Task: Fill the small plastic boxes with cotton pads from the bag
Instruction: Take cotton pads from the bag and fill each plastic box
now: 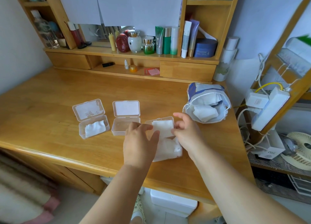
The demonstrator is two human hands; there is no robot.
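White cotton pads [162, 127] sit in the rightmost plastic box [168, 118]; your right hand [186, 131] pinches their edge, your left hand [139, 144] touches them with relaxed fingers.

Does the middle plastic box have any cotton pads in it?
No, the middle box shows only its bare clear bottom, while the left box holds pads.

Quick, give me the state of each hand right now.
Left hand: open, thumb and fingers resting on the cotton pads in the right-hand box.
Right hand: pinching the right edge of those cotton pads.
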